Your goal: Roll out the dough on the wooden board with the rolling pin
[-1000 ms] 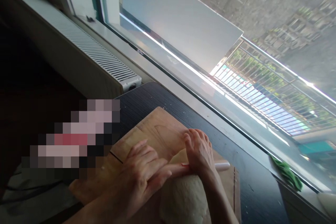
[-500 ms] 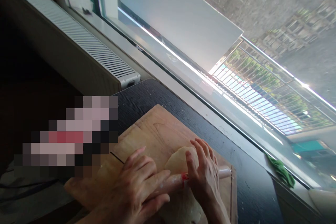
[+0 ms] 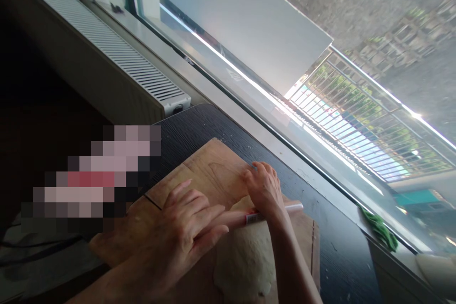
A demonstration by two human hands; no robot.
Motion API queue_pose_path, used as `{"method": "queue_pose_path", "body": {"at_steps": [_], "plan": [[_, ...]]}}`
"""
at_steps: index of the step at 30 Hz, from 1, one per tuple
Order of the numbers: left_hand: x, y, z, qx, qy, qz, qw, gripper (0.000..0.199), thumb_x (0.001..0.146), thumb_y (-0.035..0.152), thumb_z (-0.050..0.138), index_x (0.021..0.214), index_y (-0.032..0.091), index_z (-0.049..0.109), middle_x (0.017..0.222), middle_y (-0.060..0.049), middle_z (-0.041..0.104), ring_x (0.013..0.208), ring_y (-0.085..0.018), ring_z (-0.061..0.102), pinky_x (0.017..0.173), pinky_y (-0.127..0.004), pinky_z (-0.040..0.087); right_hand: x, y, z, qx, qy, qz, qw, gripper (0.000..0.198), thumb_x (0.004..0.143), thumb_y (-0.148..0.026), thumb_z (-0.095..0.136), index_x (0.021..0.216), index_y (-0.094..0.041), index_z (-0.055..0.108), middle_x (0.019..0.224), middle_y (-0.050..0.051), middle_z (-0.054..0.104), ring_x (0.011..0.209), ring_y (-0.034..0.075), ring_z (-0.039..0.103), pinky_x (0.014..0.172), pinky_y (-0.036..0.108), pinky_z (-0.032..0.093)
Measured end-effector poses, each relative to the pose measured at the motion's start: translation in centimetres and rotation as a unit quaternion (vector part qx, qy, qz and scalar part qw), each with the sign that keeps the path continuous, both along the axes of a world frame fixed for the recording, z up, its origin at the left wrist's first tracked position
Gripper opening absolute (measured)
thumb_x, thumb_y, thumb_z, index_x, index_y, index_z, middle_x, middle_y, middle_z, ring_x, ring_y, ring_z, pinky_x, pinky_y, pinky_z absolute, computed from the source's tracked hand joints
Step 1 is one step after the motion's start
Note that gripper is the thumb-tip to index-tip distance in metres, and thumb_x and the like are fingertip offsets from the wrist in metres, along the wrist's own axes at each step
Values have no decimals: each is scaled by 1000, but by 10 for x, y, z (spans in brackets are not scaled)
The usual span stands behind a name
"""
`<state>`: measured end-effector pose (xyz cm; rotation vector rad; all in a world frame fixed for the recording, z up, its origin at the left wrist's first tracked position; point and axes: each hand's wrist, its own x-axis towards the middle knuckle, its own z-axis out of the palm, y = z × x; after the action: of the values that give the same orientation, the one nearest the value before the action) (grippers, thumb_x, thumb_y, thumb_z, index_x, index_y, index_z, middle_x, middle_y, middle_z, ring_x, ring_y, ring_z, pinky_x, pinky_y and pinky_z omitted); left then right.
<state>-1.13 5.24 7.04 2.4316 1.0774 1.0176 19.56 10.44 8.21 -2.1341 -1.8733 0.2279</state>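
Note:
A wooden rolling pin [image 3: 233, 221] with a red-and-white label lies across a pale sheet of dough [image 3: 245, 263]. Beneath them is a wooden board [image 3: 199, 161]. My left hand [image 3: 188, 218] rests over the pin's left part, fingers spread and stretched out, palm down. Toward the pin's other end, my right hand [image 3: 265, 185] lies on top with its fingers reaching past it, not wrapped round it. The pin's right tip sticks out beyond my right wrist. Part of the dough's far edge is hidden by the pin and my right hand.
The board sits on a dark table [image 3: 199, 123] beside a windowsill. A white radiator [image 3: 153, 80] stands at the left under the window. On the sill at right lies a green cloth [image 3: 379, 228]. A pixelated patch covers something left of the board.
The rolling pin has moved away from me over the dough, my right hand going forward with it. More dough shows on the near side. My left hand has shifted slightly forward.

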Motion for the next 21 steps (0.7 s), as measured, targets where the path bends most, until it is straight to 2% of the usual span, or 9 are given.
{"method": "queue_pose_path", "body": {"at_steps": [6,9,12,16,21], "plan": [[4,-23,-20,32,-39,-7,999,33,82,34,62,114,27,61,81,3,63,83,-15,58,109,-46,32,9,-66,-6,32,-11,-19,999,40,94,-42,37,123,-24,56,130,6,56,125,26,44,102,43,35],[5,-26,-27,30,-53,-14,998,30,82,36,62,111,27,62,78,3,62,82,-15,58,108,-45,33,11,-80,-8,45,-29,-25,998,41,94,-42,35,124,-24,56,129,7,57,123,25,46,101,44,36],[4,-21,-26,26,-56,-12,998,27,85,36,59,109,25,62,78,3,63,81,-15,58,109,-45,33,8,-66,-7,47,-31,-23,998,41,93,-42,37,123,-23,57,128,8,57,121,25,47,100,43,37],[3,-10,-21,28,-51,10,998,23,89,34,52,106,24,63,79,3,64,81,-15,58,108,-44,33,4,-21,-6,20,-13,-23,999,39,92,-41,40,121,-22,58,125,8,58,121,27,46,100,44,36],[1,3,-11,3,-37,32,999,19,89,30,54,102,24,65,78,2,65,78,-15,57,105,-45,34,1,25,-10,-29,-1,-8,1000,41,91,-38,41,125,-21,57,127,9,56,120,29,46,100,45,36]]}}
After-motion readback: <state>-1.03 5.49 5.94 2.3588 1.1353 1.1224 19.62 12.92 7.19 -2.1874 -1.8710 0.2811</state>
